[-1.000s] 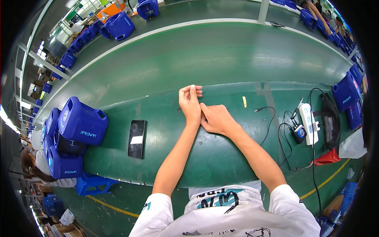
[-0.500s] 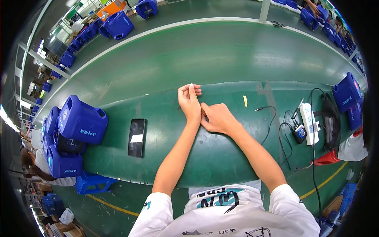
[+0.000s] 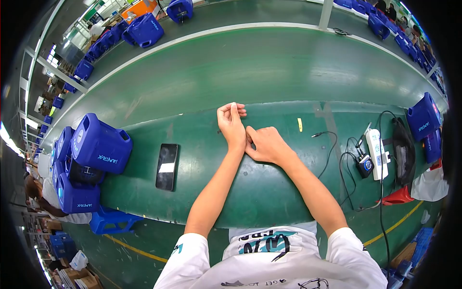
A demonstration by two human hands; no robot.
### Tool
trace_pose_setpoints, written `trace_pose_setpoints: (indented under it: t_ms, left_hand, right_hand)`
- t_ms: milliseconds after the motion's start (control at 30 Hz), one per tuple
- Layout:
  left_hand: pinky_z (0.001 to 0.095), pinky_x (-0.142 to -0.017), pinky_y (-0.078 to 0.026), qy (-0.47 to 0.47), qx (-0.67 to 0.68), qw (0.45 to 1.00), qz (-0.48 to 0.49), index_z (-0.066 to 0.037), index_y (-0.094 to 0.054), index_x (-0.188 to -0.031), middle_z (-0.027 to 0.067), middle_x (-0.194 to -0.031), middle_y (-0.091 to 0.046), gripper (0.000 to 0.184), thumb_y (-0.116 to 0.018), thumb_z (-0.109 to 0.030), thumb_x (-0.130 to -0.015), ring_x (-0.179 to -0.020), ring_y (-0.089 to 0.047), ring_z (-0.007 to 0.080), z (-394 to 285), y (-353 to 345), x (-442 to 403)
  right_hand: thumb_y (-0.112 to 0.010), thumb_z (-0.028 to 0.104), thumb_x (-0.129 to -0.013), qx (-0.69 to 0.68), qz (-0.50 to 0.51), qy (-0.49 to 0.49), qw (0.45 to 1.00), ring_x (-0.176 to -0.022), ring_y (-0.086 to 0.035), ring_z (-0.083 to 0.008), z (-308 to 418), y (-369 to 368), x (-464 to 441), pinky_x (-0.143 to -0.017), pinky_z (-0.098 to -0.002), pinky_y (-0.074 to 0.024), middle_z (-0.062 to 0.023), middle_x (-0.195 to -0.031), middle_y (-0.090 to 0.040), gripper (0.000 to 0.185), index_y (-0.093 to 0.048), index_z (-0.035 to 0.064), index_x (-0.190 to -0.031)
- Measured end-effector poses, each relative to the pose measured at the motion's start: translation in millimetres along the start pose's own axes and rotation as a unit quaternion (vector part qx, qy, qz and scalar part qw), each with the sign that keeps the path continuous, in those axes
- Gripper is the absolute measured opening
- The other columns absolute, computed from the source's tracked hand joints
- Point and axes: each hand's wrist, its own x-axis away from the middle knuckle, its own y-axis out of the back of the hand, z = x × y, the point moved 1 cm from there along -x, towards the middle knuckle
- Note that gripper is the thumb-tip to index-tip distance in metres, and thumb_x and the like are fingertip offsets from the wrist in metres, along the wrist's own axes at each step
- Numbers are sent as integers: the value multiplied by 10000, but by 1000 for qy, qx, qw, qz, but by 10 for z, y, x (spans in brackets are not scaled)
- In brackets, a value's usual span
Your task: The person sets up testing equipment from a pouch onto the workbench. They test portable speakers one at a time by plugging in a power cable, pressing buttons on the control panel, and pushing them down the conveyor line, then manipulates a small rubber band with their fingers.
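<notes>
My left hand (image 3: 231,124) is over the green table with its fingers loosely curled and the thumb against them; nothing shows in it. My right hand (image 3: 267,145) is closed with the knuckles up, its thumb side touching my left wrist. Its fingertips are tucked out of sight. Left of my forearms lies a black phone (image 3: 167,167), screen up with a bright reflection. A small yellow strip (image 3: 300,124) is stuck on the table beyond my right hand. Nearer to my right forearm, a thin black cable with a plug (image 3: 323,133) curves across the surface.
Blue cases (image 3: 101,144) are stacked at the left table edge, with a blue stool (image 3: 115,219) below. At right are a white power strip (image 3: 376,151), a black adapter (image 3: 365,165), a black pouch (image 3: 403,149) and more blue cases (image 3: 423,115). A person sits far left.
Both hands keep the same pose and contact. The view has shifted very slightly; the phone and other table items stay where they were.
</notes>
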Motion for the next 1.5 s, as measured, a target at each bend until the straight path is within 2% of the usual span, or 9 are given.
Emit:
trace_pose_setpoints:
  t_ms: [567, 1167, 1267, 1500]
  left_hand:
    - [301, -783, -568, 11, 9, 1000, -1, -5, -538, -1104, 104, -982, -692, 128, -556, -132, -1115, -847, -649, 149, 31, 9, 15]
    - [303, -776, -570, 4, 8, 1000, 2, 4, -538, -1114, 105, -971, -685, 144, -565, -138, -1113, -840, -651, 155, 76, 20, -15]
    - [303, -771, -571, 10, 20, 1000, 4, 6, -538, -1112, 104, -960, -680, 149, -568, -140, -1113, -837, -650, 155, 48, -8, -31]
    - [302, -760, -572, 17, 14, 1000, 18, 4, -546, -1097, 102, -932, -677, 155, -582, -146, -1109, -808, -643, 151, 51, -4, -33]
  right_hand:
    - [-690, 225, -879, -17, 13, -23, 1000, -651, -660, -355, 21, 38, 8, -645, -471, -498, -139, -668, -657, 223, -577, 36, -845]
    - [-701, 208, -858, -21, -3, -14, 1000, -627, -655, -354, 11, 14, 7, -616, -471, -501, -136, -646, -646, 213, -580, 36, -829]
    - [-708, 228, -850, -38, 3, 8, 999, -625, -655, -351, 38, -1, 18, -611, -467, -501, -136, -642, -642, 231, -585, 34, -827]
    - [-707, 269, -847, -4, 15, -10, 1000, -628, -661, -339, 29, -22, 21, -610, -464, -504, -135, -648, -650, 264, -587, 35, -817]
